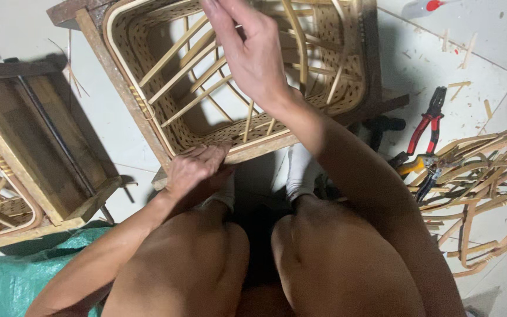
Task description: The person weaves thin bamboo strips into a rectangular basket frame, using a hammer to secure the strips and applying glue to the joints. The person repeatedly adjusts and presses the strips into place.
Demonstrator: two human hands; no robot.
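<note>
A woven bamboo basket point(148, 76) sits in a wooden frame point(112, 76) on the white tiled floor, with loose bamboo strips point(177, 73) slanting across its open bottom. My left hand point(192, 170) presses on the frame's near edge, fingers flat on the wood. My right hand point(247, 53) hovers over the basket's middle, fingers raised and together near the strips; whether it pinches a strip is hidden. My knees and white socks are below the frame.
A second wooden frame with a basket point(24, 158) lies at the left on a green sheet point(19, 270). Red-handled pliers point(426, 126) and a heap of curved bamboo pieces point(482, 188) lie at the right. Bamboo scraps litter the tiles.
</note>
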